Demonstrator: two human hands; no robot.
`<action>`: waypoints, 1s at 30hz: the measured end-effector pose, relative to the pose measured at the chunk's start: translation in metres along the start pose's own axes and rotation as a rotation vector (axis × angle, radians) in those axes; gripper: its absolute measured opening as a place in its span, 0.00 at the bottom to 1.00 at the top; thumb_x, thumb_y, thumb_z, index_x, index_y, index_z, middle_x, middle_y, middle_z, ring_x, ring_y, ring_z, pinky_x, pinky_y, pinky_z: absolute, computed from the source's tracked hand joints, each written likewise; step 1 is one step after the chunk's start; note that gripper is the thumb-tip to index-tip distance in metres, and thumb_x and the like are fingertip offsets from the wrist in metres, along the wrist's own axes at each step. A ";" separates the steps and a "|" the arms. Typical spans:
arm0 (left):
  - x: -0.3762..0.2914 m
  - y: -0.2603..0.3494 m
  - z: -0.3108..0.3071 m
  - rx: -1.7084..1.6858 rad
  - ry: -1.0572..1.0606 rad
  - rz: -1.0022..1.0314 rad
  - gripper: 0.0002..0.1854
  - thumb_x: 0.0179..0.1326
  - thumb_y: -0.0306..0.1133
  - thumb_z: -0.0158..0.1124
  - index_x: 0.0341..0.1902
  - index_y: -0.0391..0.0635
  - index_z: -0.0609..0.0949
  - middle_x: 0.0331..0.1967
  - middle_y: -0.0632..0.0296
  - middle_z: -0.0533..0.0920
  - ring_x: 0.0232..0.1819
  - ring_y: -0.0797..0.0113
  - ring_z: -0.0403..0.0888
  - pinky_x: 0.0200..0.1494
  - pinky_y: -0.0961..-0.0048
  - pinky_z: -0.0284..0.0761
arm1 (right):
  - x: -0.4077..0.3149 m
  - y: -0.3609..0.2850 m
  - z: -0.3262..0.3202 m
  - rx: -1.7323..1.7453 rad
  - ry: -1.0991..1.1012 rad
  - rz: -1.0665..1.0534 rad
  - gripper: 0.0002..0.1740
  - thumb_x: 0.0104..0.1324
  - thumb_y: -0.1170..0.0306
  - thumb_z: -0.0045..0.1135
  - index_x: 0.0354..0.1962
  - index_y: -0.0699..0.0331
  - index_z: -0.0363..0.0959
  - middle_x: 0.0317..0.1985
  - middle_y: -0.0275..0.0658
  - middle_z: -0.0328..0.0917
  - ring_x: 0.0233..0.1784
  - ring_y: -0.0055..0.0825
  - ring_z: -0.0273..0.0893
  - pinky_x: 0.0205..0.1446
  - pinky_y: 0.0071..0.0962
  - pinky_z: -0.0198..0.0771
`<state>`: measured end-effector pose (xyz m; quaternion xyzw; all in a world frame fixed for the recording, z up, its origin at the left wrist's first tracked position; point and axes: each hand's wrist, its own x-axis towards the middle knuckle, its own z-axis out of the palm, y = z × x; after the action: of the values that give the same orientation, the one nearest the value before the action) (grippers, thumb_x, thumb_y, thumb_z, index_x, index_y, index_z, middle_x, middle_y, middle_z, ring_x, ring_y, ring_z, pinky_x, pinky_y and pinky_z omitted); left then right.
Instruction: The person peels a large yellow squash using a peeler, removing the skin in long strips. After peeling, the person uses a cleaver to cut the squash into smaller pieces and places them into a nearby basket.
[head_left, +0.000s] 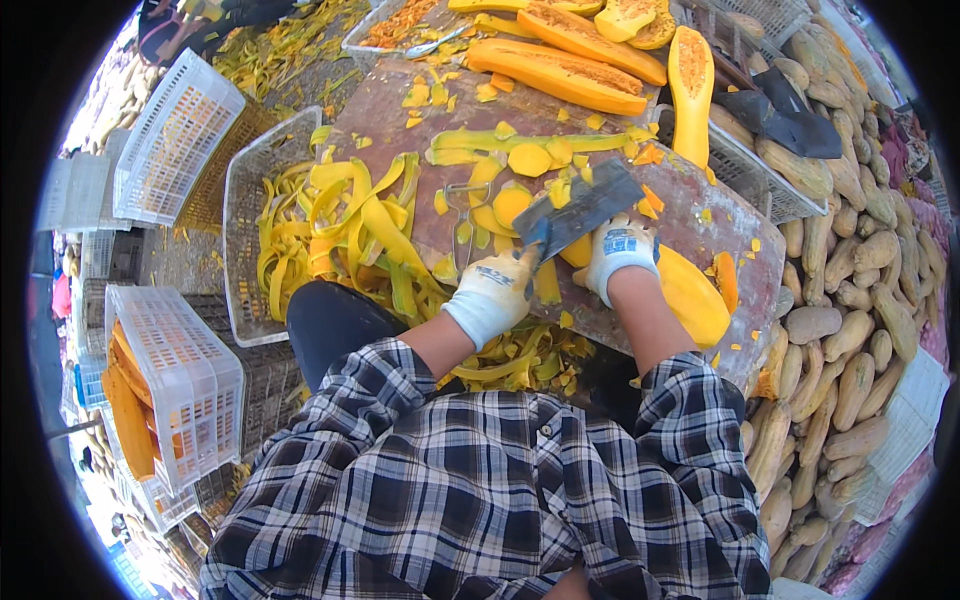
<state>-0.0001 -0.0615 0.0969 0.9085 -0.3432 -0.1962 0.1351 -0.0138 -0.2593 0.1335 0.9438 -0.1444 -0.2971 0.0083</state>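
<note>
A work glove covers my left hand (499, 289), which is closed round the handle of a cleaver (581, 208). The broad dark blade slants up to the right over the board (750, 225). My right hand (622, 247), also gloved, rests on a peeled yellow squash (686, 296) just right of the blade; its fingertips are partly hidden. Cut squash ends (529, 160) and a long strip of peel (487, 142) lie beyond the cleaver. A metal peeler (463, 225) lies left of it.
At the left stands a crate (232, 247) heaped with squash peels (360, 217). Halved orange squashes (559, 75) lie at the board's far side, by another crate (787, 199). Unpeeled squashes (855, 337) are piled at the right. Crates (180, 375) stand at the far left.
</note>
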 end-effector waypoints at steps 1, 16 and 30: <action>-0.001 0.003 0.001 0.012 0.000 -0.001 0.34 0.61 0.38 0.65 0.71 0.48 0.68 0.47 0.45 0.83 0.46 0.45 0.85 0.47 0.52 0.81 | 0.000 -0.001 0.002 0.000 -0.013 0.017 0.54 0.53 0.45 0.73 0.71 0.63 0.63 0.69 0.51 0.67 0.74 0.48 0.64 0.79 0.49 0.55; 0.015 0.016 -0.014 0.070 -0.047 0.025 0.36 0.59 0.30 0.62 0.73 0.46 0.66 0.42 0.45 0.84 0.45 0.45 0.85 0.46 0.53 0.82 | -0.012 -0.007 0.013 0.018 -0.015 0.043 0.57 0.55 0.46 0.72 0.74 0.67 0.56 0.72 0.54 0.64 0.74 0.50 0.65 0.78 0.46 0.56; -0.029 -0.002 0.048 -0.016 0.025 0.023 0.32 0.60 0.32 0.61 0.71 0.46 0.69 0.48 0.44 0.82 0.48 0.46 0.85 0.49 0.54 0.82 | -0.006 0.015 -0.008 0.196 -0.054 -0.090 0.45 0.53 0.41 0.71 0.64 0.53 0.75 0.69 0.43 0.72 0.71 0.40 0.72 0.72 0.38 0.67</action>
<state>-0.0401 -0.0459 0.0610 0.9057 -0.3506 -0.1861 0.1489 -0.0178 -0.2728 0.1446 0.9373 -0.1303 -0.3070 -0.1011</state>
